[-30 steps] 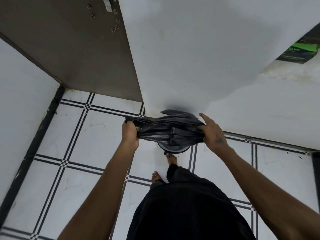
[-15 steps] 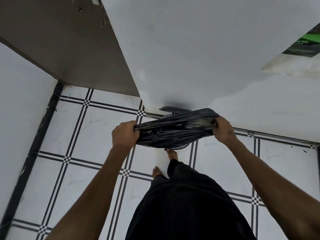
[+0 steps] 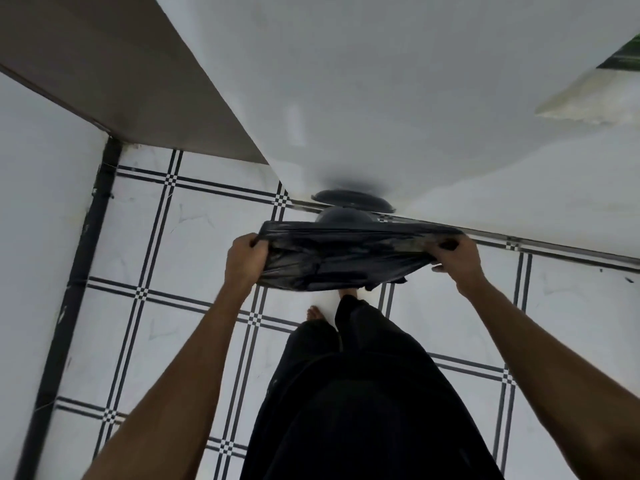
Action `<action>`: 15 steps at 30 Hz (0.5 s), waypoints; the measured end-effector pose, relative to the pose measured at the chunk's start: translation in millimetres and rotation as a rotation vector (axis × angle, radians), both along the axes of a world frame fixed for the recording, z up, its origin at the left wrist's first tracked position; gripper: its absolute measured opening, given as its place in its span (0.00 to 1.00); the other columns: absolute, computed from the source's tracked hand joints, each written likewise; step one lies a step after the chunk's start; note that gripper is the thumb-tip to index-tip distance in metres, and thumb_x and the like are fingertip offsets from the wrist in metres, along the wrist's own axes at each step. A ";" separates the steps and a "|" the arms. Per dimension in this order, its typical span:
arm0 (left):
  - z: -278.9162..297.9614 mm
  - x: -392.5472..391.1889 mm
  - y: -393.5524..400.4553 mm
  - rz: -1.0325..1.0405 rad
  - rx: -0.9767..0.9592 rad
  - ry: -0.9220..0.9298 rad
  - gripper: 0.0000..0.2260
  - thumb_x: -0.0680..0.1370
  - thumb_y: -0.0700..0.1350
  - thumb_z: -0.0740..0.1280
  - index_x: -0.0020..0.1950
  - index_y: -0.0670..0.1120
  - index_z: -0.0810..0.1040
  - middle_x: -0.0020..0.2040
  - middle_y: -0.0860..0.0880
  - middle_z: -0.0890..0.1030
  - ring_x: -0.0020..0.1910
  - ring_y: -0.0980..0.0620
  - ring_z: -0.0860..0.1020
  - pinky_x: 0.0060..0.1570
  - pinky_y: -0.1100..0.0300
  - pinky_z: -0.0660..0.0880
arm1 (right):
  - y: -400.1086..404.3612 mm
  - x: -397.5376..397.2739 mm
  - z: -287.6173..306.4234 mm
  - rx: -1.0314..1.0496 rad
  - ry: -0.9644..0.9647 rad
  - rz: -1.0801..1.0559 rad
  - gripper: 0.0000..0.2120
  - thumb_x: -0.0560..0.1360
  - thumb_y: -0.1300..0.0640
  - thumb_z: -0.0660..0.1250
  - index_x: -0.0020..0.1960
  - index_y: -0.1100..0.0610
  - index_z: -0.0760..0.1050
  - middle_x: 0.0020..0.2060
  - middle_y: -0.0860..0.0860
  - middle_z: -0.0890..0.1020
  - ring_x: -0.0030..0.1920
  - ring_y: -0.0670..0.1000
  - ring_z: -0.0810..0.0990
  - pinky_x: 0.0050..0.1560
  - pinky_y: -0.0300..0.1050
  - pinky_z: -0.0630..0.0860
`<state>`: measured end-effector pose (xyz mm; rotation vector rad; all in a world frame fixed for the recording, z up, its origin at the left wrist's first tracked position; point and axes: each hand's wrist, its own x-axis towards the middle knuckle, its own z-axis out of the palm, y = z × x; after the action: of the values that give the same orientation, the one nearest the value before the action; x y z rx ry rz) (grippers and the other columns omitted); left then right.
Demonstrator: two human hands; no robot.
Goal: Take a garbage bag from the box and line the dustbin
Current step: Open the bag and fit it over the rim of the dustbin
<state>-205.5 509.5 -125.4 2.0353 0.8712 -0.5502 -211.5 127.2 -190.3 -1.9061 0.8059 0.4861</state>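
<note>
A black garbage bag (image 3: pixel 343 258) hangs stretched wide between my two hands. My left hand (image 3: pixel 246 259) grips its left end and my right hand (image 3: pixel 456 258) grips its right end. Just beyond and below the bag, against the foot of the white wall, stands the dark dustbin (image 3: pixel 346 214) with its lid (image 3: pixel 353 199) tipped up behind it. The bag hides most of the bin's body. At the top right edge a sliver of the green and black box (image 3: pixel 623 57) shows on a ledge.
The floor (image 3: pixel 207 306) is white tile with black grid lines. A brown door (image 3: pixel 114 81) stands at the upper left and a white wall (image 3: pixel 38 202) with a black skirting strip runs down the left. My bare feet (image 3: pixel 317 313) stand right before the bin.
My hands have moved apart, pulling the bag out wider and flatter. The view has tilted down, so the bin and its lid now show beyond the bag.
</note>
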 end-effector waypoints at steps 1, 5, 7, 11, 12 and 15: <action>-1.9 -2.4 -1.5 -0.200 0.193 -0.031 0.06 0.75 0.42 0.64 0.43 0.42 0.79 0.38 0.42 0.81 0.40 0.41 0.79 0.35 0.56 0.68 | -3.2 -0.8 -4.5 0.020 -0.001 -0.066 0.19 0.67 0.57 0.79 0.55 0.60 0.78 0.47 0.56 0.84 0.38 0.54 0.83 0.33 0.44 0.80; -6.6 -1.4 -1.4 -0.392 0.426 -0.141 0.03 0.73 0.41 0.65 0.40 0.46 0.73 0.35 0.44 0.78 0.36 0.41 0.75 0.36 0.57 0.67 | -0.7 -7.0 -12.3 -0.066 0.063 -0.007 0.26 0.67 0.66 0.75 0.63 0.61 0.72 0.57 0.59 0.80 0.42 0.56 0.82 0.29 0.42 0.80; -19.3 4.3 4.3 -0.359 0.382 -0.099 0.02 0.75 0.42 0.64 0.44 0.46 0.75 0.38 0.44 0.80 0.39 0.41 0.76 0.38 0.56 0.68 | 3.8 -10.8 -19.0 -0.191 0.058 0.103 0.25 0.69 0.68 0.72 0.64 0.61 0.71 0.56 0.59 0.80 0.46 0.61 0.82 0.38 0.46 0.80; -49.1 5.4 6.8 -0.255 0.212 -0.045 0.12 0.78 0.40 0.64 0.61 0.47 0.72 0.35 0.50 0.77 0.37 0.47 0.77 0.40 0.57 0.68 | 9.9 -19.2 -42.9 -0.298 0.004 0.285 0.28 0.70 0.70 0.68 0.69 0.62 0.68 0.61 0.61 0.78 0.61 0.62 0.76 0.54 0.46 0.70; -54.9 3.3 3.8 -0.297 0.200 -0.050 0.13 0.78 0.40 0.64 0.61 0.48 0.71 0.34 0.50 0.77 0.34 0.49 0.76 0.39 0.56 0.68 | 12.8 -21.4 -47.3 -0.282 0.040 0.277 0.29 0.70 0.69 0.68 0.70 0.62 0.67 0.62 0.61 0.77 0.61 0.62 0.76 0.54 0.46 0.70; -78.9 -2.6 -6.0 -0.407 0.106 -0.057 0.07 0.78 0.42 0.64 0.55 0.51 0.72 0.39 0.49 0.80 0.36 0.50 0.77 0.39 0.58 0.68 | 26.3 -26.7 -62.8 -0.146 0.094 0.129 0.31 0.70 0.65 0.72 0.71 0.58 0.65 0.62 0.56 0.78 0.59 0.56 0.76 0.55 0.45 0.72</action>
<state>-208.1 503.5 -204.3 2.3295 0.4585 -0.6735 -238.3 153.5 -253.1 -2.0920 0.8000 0.6140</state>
